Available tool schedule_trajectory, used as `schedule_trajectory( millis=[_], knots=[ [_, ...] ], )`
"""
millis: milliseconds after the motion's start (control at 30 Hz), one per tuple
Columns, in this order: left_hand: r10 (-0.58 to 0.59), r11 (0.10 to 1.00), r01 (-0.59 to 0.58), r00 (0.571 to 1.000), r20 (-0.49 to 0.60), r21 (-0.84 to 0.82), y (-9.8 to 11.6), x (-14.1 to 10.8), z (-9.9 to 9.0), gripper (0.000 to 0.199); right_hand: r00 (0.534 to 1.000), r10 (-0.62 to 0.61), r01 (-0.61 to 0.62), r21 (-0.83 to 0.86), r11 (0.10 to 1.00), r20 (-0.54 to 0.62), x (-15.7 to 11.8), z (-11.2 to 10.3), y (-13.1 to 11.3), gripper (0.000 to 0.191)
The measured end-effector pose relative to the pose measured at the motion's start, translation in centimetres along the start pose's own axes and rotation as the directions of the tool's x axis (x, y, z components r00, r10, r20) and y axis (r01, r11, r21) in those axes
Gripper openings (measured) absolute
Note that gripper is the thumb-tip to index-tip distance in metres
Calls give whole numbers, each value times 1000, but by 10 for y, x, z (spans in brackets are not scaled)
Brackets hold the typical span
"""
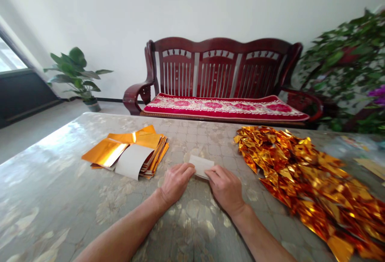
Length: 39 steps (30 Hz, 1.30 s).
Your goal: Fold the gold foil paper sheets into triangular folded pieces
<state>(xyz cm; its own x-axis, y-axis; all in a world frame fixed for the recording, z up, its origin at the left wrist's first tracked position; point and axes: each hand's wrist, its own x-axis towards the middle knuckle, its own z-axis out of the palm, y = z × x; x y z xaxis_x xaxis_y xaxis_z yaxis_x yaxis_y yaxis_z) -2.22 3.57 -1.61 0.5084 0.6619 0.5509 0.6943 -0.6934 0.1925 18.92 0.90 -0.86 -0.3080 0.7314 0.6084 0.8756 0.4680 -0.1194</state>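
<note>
Before a white wall (216,5) stands a wooden bench (215,69), and nearer is the worktop (183,226) with a shiny floral cover. It carries a big heap of gold foil (300,170) at right, a smaller stack of sheets (135,161) at left. Between these, left hand (179,180) and right hand (227,186) pinch the pale paper (201,164), apparently folding it; next move probably calls for even pressure.

A dark red wooden bench (222,45) stands against a white wall (210,5), between leafy plants (77,57).
</note>
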Motion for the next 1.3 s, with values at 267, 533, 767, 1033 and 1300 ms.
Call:
schedule_trajectory(
  millis=[267, 533, 767, 1033, 1300],
  knots=[
    [-79, 995, 62, 971, 224, 83, 9, -4, 4, 13, 992, -35, 38, -26, 999, 125, -5, -6, -2, 11],
    [-156, 987, 136, 947, 279, 89, 10, 3, -5, 25, 975, -8, 16, -36, 999, 223, -4, -1, 1, 14],
    [-237, 971, 219, 924, 299, 92, 7, 6, -7, 27, 961, 17, -15, -12, 1000, 275, 1, 5, 5, 5],
    [-315, 949, 290, 895, 316, 123, 5, 11, -7, 23, 943, 66, -69, -3, 998, 326, 8, 5, 6, 7],
    [-381, 923, 331, 857, 348, 195, 5, 17, -10, 24, 927, 125, -123, -27, 992, 353, 14, 3, 4, 13]
  ],
)
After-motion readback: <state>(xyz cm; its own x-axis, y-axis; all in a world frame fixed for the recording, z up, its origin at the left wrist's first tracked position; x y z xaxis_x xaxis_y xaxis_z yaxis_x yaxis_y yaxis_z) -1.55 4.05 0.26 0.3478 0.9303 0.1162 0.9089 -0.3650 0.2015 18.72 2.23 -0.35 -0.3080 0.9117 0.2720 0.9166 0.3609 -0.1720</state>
